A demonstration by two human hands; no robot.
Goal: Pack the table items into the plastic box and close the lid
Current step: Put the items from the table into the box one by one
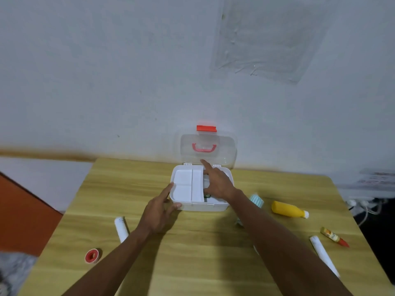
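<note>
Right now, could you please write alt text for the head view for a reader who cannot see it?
A person's right hand reaches into an open white plastic box on a wooden table, while the left hand steadies its front-left corner. Its clear lid stands upright; a yellow bottle, tubes and a tape roll lie around.

Both forearms bare to frame edge, no sleeves, watch or rings apparent on left hand [159, 212] or right hand [218, 182], though blurred.

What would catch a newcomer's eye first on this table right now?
The open plastic box at the table's far middle, its clear lid up against the wall with a red latch on top. Both hands are at it: the left hand on its near-left corner, the right hand over its right side. A yellow bottle lies to the right.
</note>
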